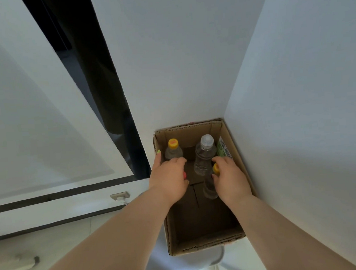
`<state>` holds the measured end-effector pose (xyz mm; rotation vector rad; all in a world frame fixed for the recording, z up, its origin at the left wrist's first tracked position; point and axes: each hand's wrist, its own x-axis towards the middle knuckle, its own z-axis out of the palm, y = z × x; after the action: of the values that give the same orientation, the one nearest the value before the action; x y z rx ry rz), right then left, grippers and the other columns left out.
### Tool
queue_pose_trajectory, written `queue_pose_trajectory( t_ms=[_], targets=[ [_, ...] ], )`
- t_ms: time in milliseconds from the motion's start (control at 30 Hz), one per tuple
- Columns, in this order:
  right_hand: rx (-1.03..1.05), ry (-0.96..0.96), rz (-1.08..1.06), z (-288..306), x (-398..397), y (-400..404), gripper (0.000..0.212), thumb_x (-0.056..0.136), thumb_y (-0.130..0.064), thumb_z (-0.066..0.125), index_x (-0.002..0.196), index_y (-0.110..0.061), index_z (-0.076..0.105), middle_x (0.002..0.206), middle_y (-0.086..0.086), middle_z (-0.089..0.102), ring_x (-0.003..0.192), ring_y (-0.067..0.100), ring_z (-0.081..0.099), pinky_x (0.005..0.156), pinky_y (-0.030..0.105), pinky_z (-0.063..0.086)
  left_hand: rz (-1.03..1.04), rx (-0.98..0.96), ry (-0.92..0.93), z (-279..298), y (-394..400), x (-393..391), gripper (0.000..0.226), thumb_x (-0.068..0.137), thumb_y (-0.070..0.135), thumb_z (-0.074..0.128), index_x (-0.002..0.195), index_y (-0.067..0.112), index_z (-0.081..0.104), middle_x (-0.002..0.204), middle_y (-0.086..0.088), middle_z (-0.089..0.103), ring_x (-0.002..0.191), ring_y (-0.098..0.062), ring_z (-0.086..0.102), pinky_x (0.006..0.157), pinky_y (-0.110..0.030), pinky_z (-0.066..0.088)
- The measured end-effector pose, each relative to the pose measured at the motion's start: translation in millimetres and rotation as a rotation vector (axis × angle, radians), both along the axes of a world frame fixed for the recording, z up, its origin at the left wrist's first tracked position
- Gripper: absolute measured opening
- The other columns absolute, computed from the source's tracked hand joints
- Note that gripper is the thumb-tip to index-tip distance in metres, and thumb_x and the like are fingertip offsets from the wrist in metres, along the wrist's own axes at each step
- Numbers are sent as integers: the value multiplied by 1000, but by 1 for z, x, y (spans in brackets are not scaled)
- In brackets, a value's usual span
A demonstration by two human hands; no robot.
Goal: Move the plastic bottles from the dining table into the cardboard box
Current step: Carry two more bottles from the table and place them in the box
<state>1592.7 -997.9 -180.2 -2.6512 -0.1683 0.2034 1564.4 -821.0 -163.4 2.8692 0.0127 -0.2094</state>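
An open cardboard box [232,143] stands in the corner of two white walls. Inside it, a clear bottle with a yellow cap [173,150] stands at the far left, and a taller clear bottle with a clear cap [203,154] stands at the far right. My right hand [231,181] is closed around the neck of a second yellow-capped bottle [210,188] held upright inside the box. My left hand [168,182] reaches over the box's left side with curled fingers, covering the lower part of the far-left bottle. Whether it grips anything is hidden.
A green label [223,148] is stuck on the box's inner right wall. The box rests on a grey rounded seat [182,265]. A white door [35,123] and a dark gap [97,77] lie to the left, with a wall socket [120,195] below them.
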Motion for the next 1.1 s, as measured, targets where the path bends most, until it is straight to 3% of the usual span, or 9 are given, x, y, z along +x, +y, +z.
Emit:
queue_pose_trajectory(
  t_ms=[167, 333, 433, 500, 600, 733, 867, 967, 1100],
  targets=[
    [67, -87, 5, 17, -2, 2, 52, 90, -22, 67, 139, -22, 50, 141, 0, 53, 126, 23, 54, 97, 33, 48, 150, -365, -115, 18, 17, -10, 61, 88, 29, 71, 144, 33, 47, 141, 7, 60, 129, -16, 57, 109, -35, 43],
    [321, -164, -41, 67, -11, 11, 45, 92, -28, 65, 135, -29, 52, 131, -12, 57, 117, 6, 54, 89, 15, 38, 290, -626, -274, 60, 38, -26, 58, 89, 27, 73, 141, 37, 49, 138, 15, 61, 122, 0, 56, 96, -13, 38],
    [519, -176, -67, 110, -27, 21, 41, 92, -30, 65, 132, -36, 54, 123, -21, 58, 101, -4, 58, 75, 1, 42, 316, -770, -339, 100, 54, -51, 56, 91, 24, 71, 140, 39, 47, 136, 16, 60, 120, -2, 58, 98, -16, 43],
    [636, -193, -65, 140, -41, 29, 36, 92, -29, 65, 126, -37, 57, 120, -20, 64, 94, -3, 64, 74, 7, 52, 344, -827, -387, 127, 68, -74, 55, 92, 22, 70, 140, 37, 47, 132, 18, 61, 118, -1, 60, 96, -16, 45],
    [786, -171, -9, 180, -66, 47, 36, 92, -28, 67, 126, -37, 59, 118, -13, 67, 100, 10, 68, 83, 34, 61, 401, -894, -479, 162, 95, -118, 54, 93, 19, 69, 139, 36, 49, 128, 21, 63, 111, 3, 65, 84, -8, 47],
    [917, -138, 201, 224, -110, 81, 37, 90, -30, 68, 124, -40, 59, 115, -19, 66, 94, 2, 69, 67, 17, 58, 499, -913, -629, 199, 123, -199, 54, 89, 30, 68, 135, 48, 48, 121, 28, 67, 109, 6, 66, 86, -16, 46],
    [1020, 14, 475, 248, -172, 110, 37, 90, -28, 67, 124, -43, 58, 114, -18, 67, 96, 4, 70, 71, 21, 60, 658, -844, -813, 227, 121, -304, 57, 76, 49, 66, 130, 57, 47, 120, 29, 67, 109, -3, 69, 85, -24, 48],
    [1080, 163, 714, 256, -230, 124, 38, 90, -25, 68, 121, -46, 60, 113, -16, 67, 96, 7, 71, 71, 23, 60, 781, -754, -964, 238, 99, -389, 54, 80, 33, 68, 125, 58, 50, 118, 17, 70, 104, -11, 71, 83, -26, 52],
    [1111, 335, 973, 259, -326, 130, 39, 89, -26, 69, 123, -43, 60, 113, -15, 68, 97, 13, 71, 74, 30, 62, 945, -629, -1018, 246, 51, -505, 61, 89, 11, 70, 138, 39, 46, 123, 6, 67, 100, -6, 71, 78, -18, 55]
  ],
)
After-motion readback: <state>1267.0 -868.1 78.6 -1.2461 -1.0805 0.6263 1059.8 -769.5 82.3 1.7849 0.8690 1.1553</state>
